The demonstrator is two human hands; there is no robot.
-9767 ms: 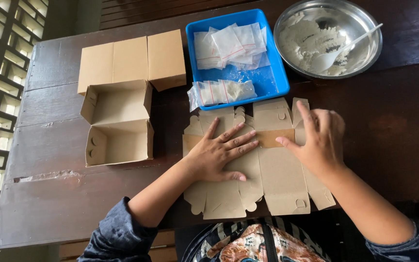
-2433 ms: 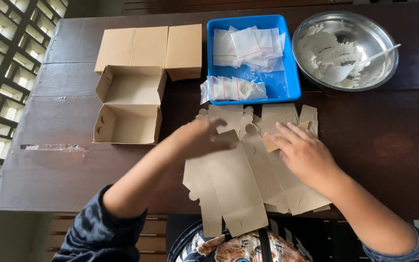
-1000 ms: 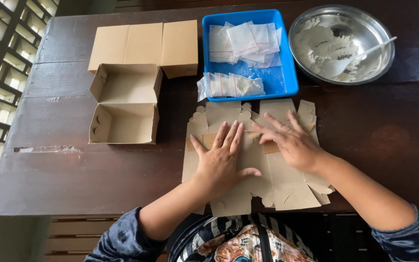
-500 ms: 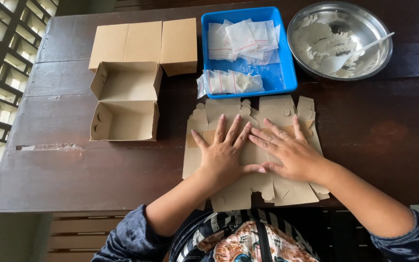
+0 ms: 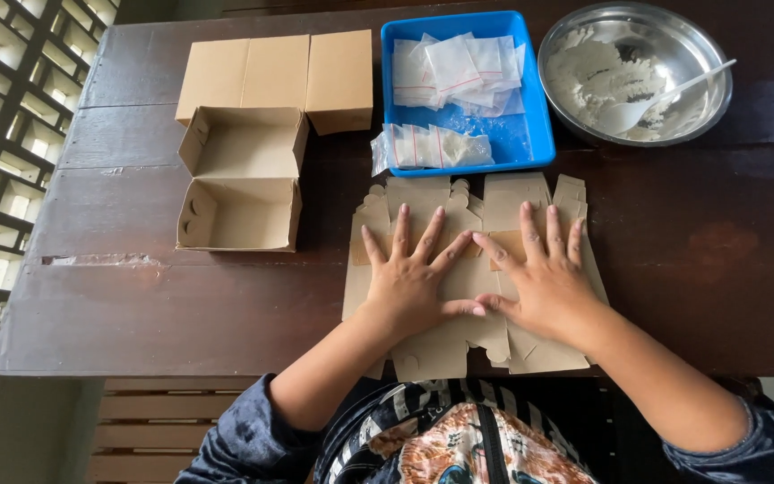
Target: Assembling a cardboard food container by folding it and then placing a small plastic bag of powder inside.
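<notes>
A flat, unfolded brown cardboard box blank (image 5: 459,345) lies on the dark wooden table (image 5: 181,305) near its front edge. My left hand (image 5: 414,278) presses flat on the blank's left half with fingers spread. Beside it my right hand (image 5: 544,273) presses flat on the right half, fingers spread too. The thumbs nearly touch at the blank's middle. Neither hand grips anything.
An open folded cardboard box (image 5: 242,177) stands to the left, with closed boxes (image 5: 279,72) behind it. A blue tray (image 5: 530,134) holds several small clear bags of white powder (image 5: 432,146). A metal bowl (image 5: 709,99) with white powder and a white spoon (image 5: 665,94) sits back right.
Both hands went from lifting and folding the cardboard blank to pressing it flat on the table; over the last second they spread out side by side.
</notes>
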